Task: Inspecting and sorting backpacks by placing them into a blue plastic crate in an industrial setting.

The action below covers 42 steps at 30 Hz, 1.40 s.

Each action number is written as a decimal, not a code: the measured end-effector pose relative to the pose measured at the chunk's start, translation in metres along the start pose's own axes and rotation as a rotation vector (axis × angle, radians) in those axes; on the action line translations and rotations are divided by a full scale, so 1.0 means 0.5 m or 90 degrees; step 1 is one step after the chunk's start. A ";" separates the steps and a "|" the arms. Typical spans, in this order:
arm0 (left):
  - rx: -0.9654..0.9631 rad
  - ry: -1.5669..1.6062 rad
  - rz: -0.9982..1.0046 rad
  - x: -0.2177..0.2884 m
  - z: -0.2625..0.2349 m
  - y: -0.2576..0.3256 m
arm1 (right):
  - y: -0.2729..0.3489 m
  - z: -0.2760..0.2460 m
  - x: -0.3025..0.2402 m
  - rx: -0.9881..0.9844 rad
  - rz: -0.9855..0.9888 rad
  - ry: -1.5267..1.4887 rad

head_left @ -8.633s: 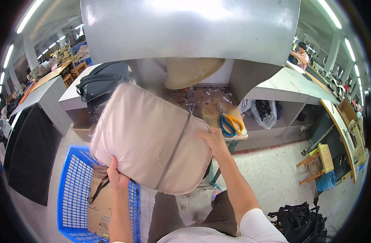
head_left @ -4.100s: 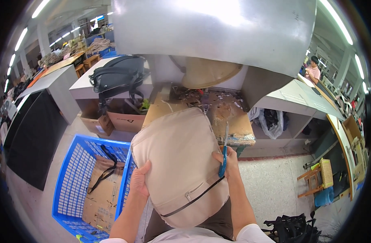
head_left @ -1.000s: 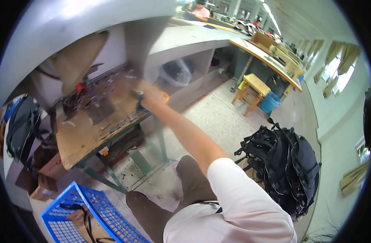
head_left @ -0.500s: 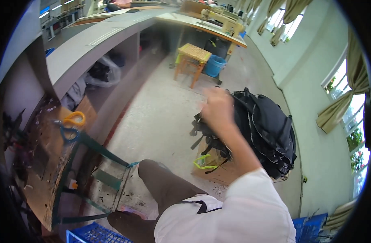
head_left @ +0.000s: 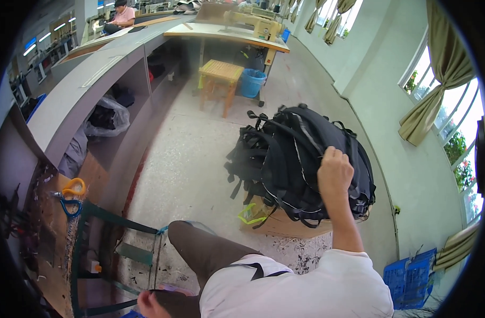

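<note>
Backpacks [head_left: 300, 159], black and piled together, lie on the floor [head_left: 200, 153] at about 2 o'clock from the person, on a flat brown board [head_left: 285, 225]. The right hand [head_left: 335, 169] rests on top of the pile, fingers curled and grasping the black fabric. The left hand [head_left: 149, 303] is at 7 o'clock, low at the edge of the view, near the person's knee; I cannot tell if it is clenched or released. Scissors with orange handles [head_left: 73, 188] lie on the tabletop [head_left: 51, 233] at 9 o'clock. A wooden stool [head_left: 220, 74] and a blue bin [head_left: 251, 82] stand at 12 o'clock.
</note>
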<state>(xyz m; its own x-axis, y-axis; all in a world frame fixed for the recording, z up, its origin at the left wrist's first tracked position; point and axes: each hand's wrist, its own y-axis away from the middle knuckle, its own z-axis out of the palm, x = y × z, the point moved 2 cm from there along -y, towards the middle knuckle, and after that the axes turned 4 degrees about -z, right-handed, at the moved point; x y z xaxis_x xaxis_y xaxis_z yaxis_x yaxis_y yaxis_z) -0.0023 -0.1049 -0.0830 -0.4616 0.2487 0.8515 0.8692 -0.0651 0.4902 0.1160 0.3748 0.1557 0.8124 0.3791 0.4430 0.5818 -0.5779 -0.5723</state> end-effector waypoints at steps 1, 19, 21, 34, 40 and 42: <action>-0.023 0.017 0.022 0.105 0.052 0.045 | 0.001 -0.091 -0.009 0.010 -0.020 0.018; -0.491 0.168 0.279 0.358 0.111 -0.015 | 0.144 -0.391 -0.408 -0.118 -0.872 -0.732; -0.507 -0.022 0.291 0.372 0.031 -0.020 | 0.048 -0.413 -0.432 0.104 -0.787 -0.900; -0.072 -0.285 0.328 0.429 -0.301 0.107 | 0.175 -0.387 -0.657 -0.602 -0.929 -1.173; 0.156 -0.384 0.313 0.418 -0.421 0.147 | 0.217 -0.413 -0.738 -0.812 -0.641 -1.392; 0.253 -0.316 0.357 0.401 -0.454 0.134 | 0.235 -0.436 -0.771 -0.787 -0.646 -1.382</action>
<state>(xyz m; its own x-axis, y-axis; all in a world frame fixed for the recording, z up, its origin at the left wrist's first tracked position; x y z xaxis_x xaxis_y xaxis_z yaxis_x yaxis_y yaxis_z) -0.0771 -0.2787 0.1628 0.1068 0.6823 0.7232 0.9868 0.0163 -0.1611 -0.1373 0.0032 0.0680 -0.0678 -0.0148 -0.9976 0.9091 0.4110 -0.0679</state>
